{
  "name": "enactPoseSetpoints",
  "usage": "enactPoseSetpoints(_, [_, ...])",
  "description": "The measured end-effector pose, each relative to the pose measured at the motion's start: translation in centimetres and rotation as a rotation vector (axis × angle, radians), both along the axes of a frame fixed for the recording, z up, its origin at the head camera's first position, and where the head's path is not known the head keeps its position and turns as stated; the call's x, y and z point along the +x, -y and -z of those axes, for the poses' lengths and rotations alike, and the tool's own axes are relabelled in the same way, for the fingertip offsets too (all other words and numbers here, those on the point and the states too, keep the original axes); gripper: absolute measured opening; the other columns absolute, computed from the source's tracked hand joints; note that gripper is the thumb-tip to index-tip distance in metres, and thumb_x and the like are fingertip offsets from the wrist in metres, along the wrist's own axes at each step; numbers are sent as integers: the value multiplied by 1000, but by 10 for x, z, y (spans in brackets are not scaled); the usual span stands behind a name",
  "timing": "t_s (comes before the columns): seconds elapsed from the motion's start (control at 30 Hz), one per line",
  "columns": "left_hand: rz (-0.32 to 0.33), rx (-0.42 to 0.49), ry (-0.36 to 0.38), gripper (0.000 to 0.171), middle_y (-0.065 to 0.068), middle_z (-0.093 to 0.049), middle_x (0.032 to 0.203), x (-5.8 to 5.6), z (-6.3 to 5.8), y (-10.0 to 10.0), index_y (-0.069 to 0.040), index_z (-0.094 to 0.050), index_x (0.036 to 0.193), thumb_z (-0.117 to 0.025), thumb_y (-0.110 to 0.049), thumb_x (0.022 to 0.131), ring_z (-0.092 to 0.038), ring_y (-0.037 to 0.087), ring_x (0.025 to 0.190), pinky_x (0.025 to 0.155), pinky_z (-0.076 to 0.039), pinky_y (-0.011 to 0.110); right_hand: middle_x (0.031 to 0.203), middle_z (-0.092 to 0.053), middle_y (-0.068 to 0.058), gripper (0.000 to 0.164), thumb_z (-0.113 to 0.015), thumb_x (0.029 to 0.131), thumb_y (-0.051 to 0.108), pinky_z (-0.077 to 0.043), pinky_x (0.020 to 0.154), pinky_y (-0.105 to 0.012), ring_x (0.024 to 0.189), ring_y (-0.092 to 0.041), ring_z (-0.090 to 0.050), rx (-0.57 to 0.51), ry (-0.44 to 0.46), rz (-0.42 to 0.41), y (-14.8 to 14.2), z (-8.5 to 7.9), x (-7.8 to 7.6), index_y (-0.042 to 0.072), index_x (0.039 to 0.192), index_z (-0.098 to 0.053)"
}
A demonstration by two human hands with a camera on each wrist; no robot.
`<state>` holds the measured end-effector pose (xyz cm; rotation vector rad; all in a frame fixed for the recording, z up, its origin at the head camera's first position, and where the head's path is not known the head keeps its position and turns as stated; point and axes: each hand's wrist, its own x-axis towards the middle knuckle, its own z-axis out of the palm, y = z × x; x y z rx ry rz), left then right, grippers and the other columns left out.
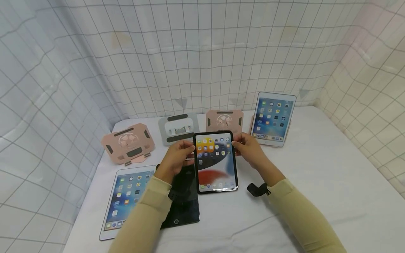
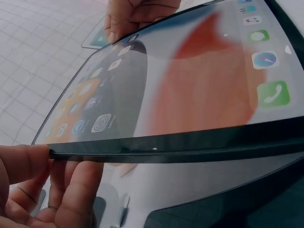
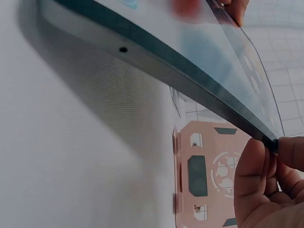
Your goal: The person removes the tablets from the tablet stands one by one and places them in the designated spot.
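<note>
Both hands hold a black-framed tablet [image 1: 216, 165] by its upper side edges, its lit screen facing up toward the head camera. My left hand [image 1: 177, 154] pinches the left edge, thumb on top and fingers beneath, as the left wrist view shows. On the opposite edge my right hand [image 1: 251, 149] pinches the same way. Just behind the tablet stands a pink tablet stand [image 1: 211, 121], partly covered by it; the right wrist view shows this stand's cut-outs and dark pads. In that view the tablet's lower end is close above the white surface.
At the left are another pink stand [image 1: 115, 140] and a grey stand [image 1: 162, 124]. A white tablet [image 1: 273, 117] leans upright on a stand at the right. Near my left forearm lie a second white tablet [image 1: 121, 196] and a dark-screened tablet [image 1: 186, 196]. Gridded curtain [image 1: 218, 63] encloses the table.
</note>
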<state>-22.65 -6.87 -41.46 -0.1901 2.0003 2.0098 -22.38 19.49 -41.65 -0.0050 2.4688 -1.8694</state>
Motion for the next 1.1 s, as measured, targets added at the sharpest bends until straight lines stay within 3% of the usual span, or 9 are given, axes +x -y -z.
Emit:
enactPoseSetpoints(0.3, [-4, -17, 45, 15, 14, -58, 109, 16, 11, -2, -3, -57, 115, -58, -9, 101, -60, 20, 82, 69, -60, 33, 96, -60, -14, 10, -56, 100, 5, -56, 64, -28, 73, -20, -58, 18, 90, -17, -2, 9, 13, -3, 106, -55])
enactPoseSetpoints(0.57, [59, -20, 76, 13, 10, -57, 95, 24, 20, 0, 0, -55, 111, -59, -5, 99, -58, 17, 75, 63, -58, 28, 89, -57, -12, 9, -55, 99, 3, -55, 61, -27, 72, -19, -56, 56, 162, -104, -5, 17, 18, -5, 104, -54])
enactPoseSetpoints(0.93, [169, -240, 13, 9, 11, -64, 90, 29, 26, 8, 3, -61, 102, -63, -2, 95, -63, 15, 72, 68, -56, 29, 83, -57, -10, 7, -58, 98, 2, -53, 60, -25, 70, -17, -56, 148, 220, -152, -5, 27, 20, -4, 102, -56])
enactPoseSetpoints(1.1, [157, -282, 30, 8, 13, -65, 93, 32, 27, 6, 2, -62, 101, -63, -2, 94, -66, 16, 74, 69, -57, 30, 87, -57, -10, 8, -59, 98, 3, -53, 61, -25, 70, -16, -57, 175, 222, -162, -5, 31, 20, -4, 103, -57])
